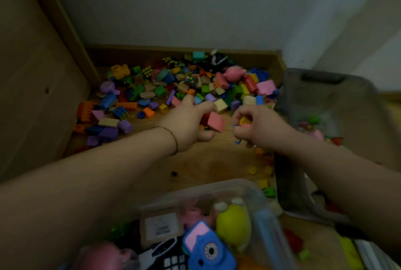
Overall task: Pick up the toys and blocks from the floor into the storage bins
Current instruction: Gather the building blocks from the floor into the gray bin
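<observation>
Closest underfoot sits a clear plastic bin (243,185), holding one blue toy camera (209,248), one yellow stuffed figure (233,224), a pink soft toy (104,254) and a black cube puzzle (173,259). Beyond its far rim both bare arms reach out over the wooden floor (195,165). The left hand (187,122), with one thin bracelet (171,137) at the wrist, has its fingers curled around a pink foam block (216,121), with something red tucked behind it. Just beside it, the right hand (258,126) is closed into a loose fist on several small pieces; a yellow bit and a pink bit show between the fingers, and a blue scrap pokes out below. Past both sets of fingertips spreads the pile of blocks (184,89), too many to count, with at least three small cube puzzles among them, a pink plush (234,73) and a black-and-white toy (218,59) at the far edge against the wall. Off to the right of the right hand stands a second, grey bin (325,87), a few coloured pieces inside. Loose yellow and green bricks lie between the two bins.
</observation>
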